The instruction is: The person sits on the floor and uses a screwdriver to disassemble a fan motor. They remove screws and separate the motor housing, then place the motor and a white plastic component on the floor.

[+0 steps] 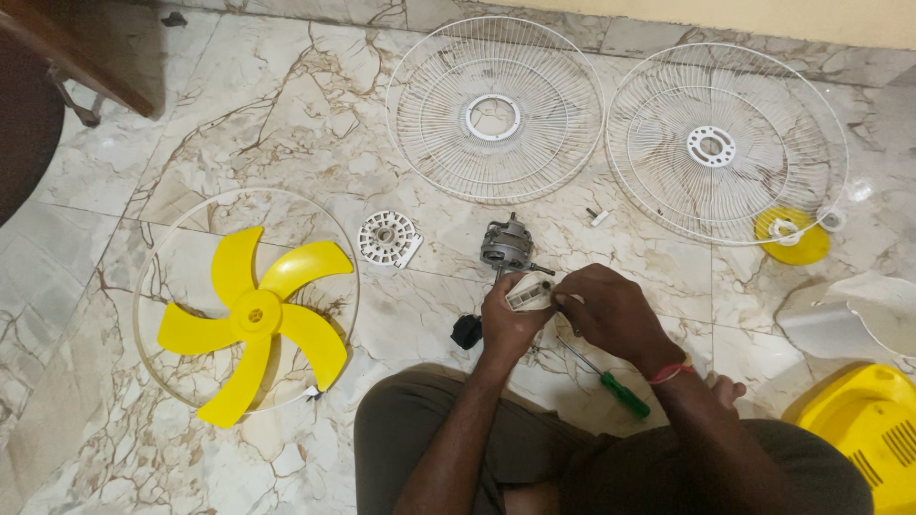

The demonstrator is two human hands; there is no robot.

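Head view: left hand and right hand both grip white plastic part, long axis left-right, just near of motor.

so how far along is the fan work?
Done: both wire guards and the yellow blade lie off on the floor. In hand: left hand and right hand hold a small white part by the motor. Left: everything is apart.

Single head view, looking steeply down, near, onto floor.
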